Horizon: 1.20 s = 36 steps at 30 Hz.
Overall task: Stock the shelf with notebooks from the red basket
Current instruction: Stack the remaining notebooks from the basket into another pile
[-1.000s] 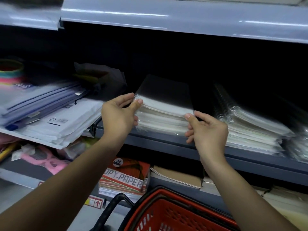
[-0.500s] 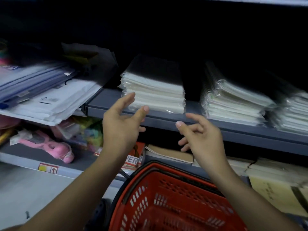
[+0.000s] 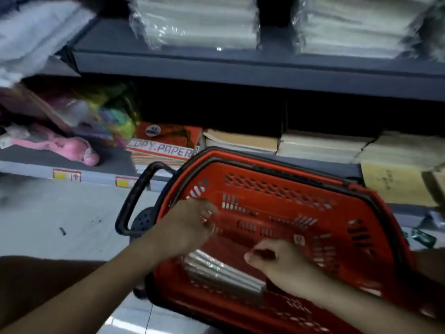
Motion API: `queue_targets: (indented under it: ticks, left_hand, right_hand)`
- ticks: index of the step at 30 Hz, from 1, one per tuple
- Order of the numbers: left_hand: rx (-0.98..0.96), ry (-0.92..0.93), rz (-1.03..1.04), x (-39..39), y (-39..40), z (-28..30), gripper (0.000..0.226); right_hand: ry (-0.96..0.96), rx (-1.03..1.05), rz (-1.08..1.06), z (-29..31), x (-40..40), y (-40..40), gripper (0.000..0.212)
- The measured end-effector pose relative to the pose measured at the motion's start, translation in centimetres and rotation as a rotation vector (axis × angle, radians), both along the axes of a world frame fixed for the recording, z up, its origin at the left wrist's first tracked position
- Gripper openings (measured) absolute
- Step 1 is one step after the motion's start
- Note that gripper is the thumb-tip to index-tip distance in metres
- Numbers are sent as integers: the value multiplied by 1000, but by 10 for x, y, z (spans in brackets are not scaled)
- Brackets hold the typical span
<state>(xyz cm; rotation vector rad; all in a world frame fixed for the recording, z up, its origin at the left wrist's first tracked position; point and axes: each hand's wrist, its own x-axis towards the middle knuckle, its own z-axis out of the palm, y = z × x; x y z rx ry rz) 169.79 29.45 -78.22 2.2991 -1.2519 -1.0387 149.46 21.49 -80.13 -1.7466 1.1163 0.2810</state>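
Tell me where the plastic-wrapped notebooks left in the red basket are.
Head view: the plastic-wrapped notebook stack lies low in the red plastic basket, between the left hand and right hand.

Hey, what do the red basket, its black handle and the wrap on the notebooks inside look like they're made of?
Basket: moulded plastic by the look, semi-gloss, with slotted vent holes.
Handle: probably plastic too, matte black, one thick curved loop.
Notebook wrap: seemingly clear plastic film, shiny, with bright streaks of glare.
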Motion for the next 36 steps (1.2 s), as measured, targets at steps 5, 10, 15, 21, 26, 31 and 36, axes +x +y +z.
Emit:
queue_targets:
  ticks: [5,10,15,21,26,31,36]
  left_hand:
    - [381,-34,-176,-6,9,-46,34]
    - [433,52,-186,-7,12,-63,23]
    - [461,23,-204,-8,10,-70,22]
    - [383,-60,-121,-14,6,-73,20]
    - [201,-254,-4,-32,19,-54,18]
    - [-79,-163,224,-49,30,-12,21]
    - [-191,495,754,-62,53,25,12]
  right_hand:
    - [152,180,-5,-30,0,10,27]
    - [263,408,-225,-53,-8,6,57]
    - [266,456,-281,-66,-14,11,32]
    - [216,478,-377,-63,-16,17,14]
    - [165,593,-487,-50,-26,23,14]
    - [-9,692,-702,-19,-42,30,6]
    - [-263,825,-906,33,-57,29,19]
